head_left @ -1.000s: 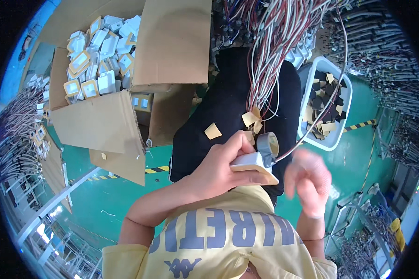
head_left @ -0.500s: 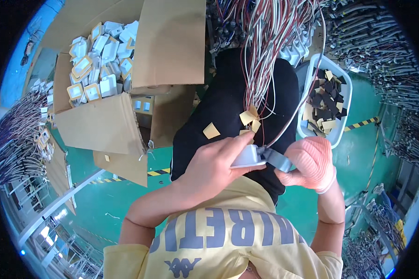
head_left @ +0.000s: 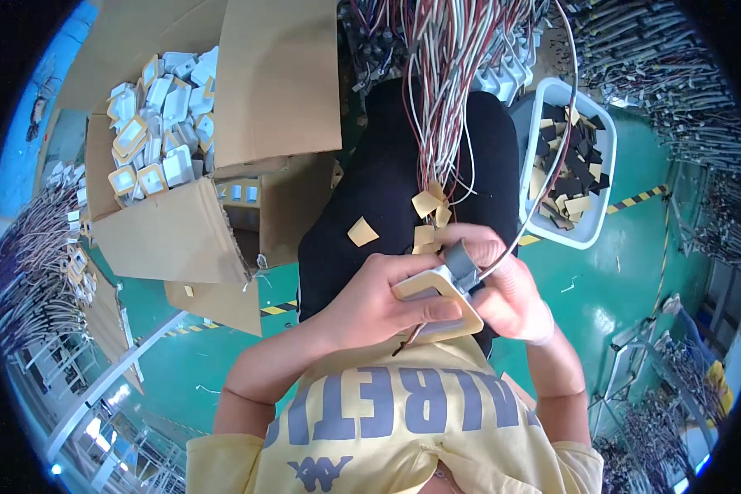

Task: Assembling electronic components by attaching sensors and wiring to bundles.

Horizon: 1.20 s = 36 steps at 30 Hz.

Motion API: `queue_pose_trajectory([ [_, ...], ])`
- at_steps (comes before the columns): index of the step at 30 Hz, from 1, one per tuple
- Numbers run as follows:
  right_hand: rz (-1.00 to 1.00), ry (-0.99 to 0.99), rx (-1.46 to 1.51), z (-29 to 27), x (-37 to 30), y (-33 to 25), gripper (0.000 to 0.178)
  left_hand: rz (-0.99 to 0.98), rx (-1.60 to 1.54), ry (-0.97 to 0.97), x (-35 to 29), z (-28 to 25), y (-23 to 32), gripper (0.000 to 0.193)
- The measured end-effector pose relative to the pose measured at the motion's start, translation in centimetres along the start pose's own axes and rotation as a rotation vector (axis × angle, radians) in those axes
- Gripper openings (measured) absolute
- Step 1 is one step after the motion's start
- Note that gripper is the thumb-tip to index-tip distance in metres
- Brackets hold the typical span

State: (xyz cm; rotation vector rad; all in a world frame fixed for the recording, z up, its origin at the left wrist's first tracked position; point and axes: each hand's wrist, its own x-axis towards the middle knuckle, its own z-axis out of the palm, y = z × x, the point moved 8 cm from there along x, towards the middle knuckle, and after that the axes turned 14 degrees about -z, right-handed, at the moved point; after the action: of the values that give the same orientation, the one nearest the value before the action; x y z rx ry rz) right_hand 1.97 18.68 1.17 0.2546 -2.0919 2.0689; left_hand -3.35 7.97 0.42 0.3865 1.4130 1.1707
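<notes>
My left hand [head_left: 383, 298] grips a flat square white part with a tan rim [head_left: 436, 306], held over my lap in black trousers [head_left: 387, 181]. My right hand [head_left: 502, 284] closes on a small grey piece [head_left: 461, 262] at the part's upper right corner, where a thin white wire [head_left: 543, 189] leaves it. A thick bundle of red and white wires [head_left: 453, 90] hangs down from above onto my lap. A few tan paper squares [head_left: 362, 231] lie on the trousers.
An open cardboard box [head_left: 280, 90] at the left holds many white and tan square parts [head_left: 160, 115]. A white tray [head_left: 589, 235] at the right holds black and tan pads. Wire bundles [head_left: 33, 272] lie far left and at top right. Green floor with striped tape below.
My right hand came in from the right and closed on the grey piece at the part's corner. Both hands sit a little lower, nearer my chest.
</notes>
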Motion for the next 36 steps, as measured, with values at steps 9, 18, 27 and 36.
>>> queue_pose_trajectory([
  [9,0.381,0.107,0.322,-1.4,-1.2,-0.4,0.03,0.33,0.6,0.538,-1.3,-0.7,2.4,0.04],
  [18,0.265,0.306,0.228,-1.0,-1.3,0.0,0.044,0.0,0.064,0.084,-0.1,-0.2,0.0,0.031],
  [27,0.192,-0.121,-0.035,-2.4,-0.9,-0.5,0.038,0.198,0.409,0.368,-0.5,-1.4,1.3,0.041],
  [36,0.115,0.291,0.072,-1.9,-0.2,0.4,0.054,0.151,0.439,0.174,-0.6,-0.3,2.2,0.041],
])
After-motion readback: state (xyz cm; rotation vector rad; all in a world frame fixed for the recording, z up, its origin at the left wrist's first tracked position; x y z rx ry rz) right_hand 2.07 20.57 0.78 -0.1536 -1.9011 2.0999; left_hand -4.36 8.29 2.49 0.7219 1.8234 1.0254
